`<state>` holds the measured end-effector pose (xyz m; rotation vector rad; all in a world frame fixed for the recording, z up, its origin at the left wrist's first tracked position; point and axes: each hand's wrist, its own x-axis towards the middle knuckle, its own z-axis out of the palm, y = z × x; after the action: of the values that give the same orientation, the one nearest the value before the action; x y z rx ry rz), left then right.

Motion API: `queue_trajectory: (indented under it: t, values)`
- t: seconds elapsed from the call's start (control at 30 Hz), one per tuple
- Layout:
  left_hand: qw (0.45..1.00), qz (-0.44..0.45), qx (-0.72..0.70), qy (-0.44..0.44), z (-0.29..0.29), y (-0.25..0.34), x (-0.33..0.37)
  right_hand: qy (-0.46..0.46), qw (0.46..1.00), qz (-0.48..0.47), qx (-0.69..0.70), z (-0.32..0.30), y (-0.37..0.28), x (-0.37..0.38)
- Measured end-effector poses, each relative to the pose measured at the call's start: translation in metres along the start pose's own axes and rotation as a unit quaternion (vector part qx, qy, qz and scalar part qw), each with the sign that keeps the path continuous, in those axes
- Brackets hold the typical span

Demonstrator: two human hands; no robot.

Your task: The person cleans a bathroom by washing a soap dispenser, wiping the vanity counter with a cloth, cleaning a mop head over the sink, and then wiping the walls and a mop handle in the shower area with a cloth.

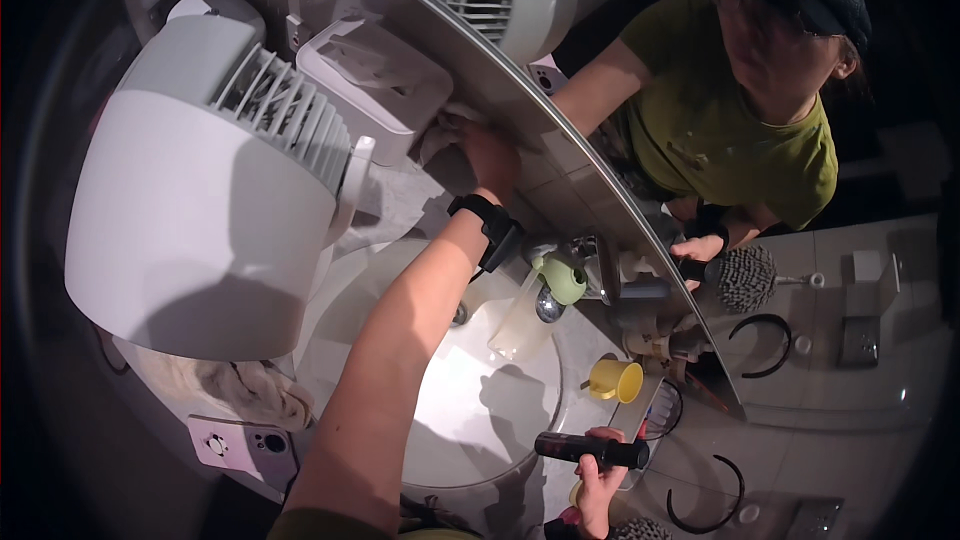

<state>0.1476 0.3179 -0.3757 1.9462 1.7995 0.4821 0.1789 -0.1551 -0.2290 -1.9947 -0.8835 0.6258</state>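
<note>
My left arm stretches across the sink, a black band and device on its wrist. At the back, next to the mirror, my left hand [488, 155] is closed on a crumpled greyish cloth [438, 135]; its fingertips are partly hidden. Nearer me, by the right front of the sink, my right hand [596, 488] grips a slim black cylinder [580, 448], held nearly level. Whether it is a bottle or a torch I cannot tell. The white round sink [480, 380] lies between my hands. A yellow cup [615, 380] stands beyond my right hand.
A large white fan-like appliance [200, 200] fills the left, near a pale lidded box [432, 75]. A pump bottle with a green top [560, 280] stands by the tap. A phone [240, 450] and towel [215, 390] lie front left. The mirror [700, 180] borders the right.
</note>
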Motion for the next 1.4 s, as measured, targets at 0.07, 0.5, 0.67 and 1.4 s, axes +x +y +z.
queue_trajectory:
  t: [0.07,0.5,0.67,1.4]
  values:
    - [0.990,-0.019,0.083,0.116,0.031,-0.001,0.003,-0.001,1.000,0.012,0.028,0.008,0.000,0.004]
    - [0.849,0.485,-0.207,-0.036,0.005,0.037,-0.033,0.037,0.997,-0.054,0.052,0.004,-0.026,0.015]
    - [0.846,0.490,-0.167,0.130,-0.065,0.037,-0.013,0.018,0.999,-0.019,0.026,-0.008,-0.016,0.005]
    - [0.795,0.527,-0.189,0.234,-0.066,0.037,-0.040,-0.012,0.999,-0.032,0.008,0.012,-0.004,0.012]
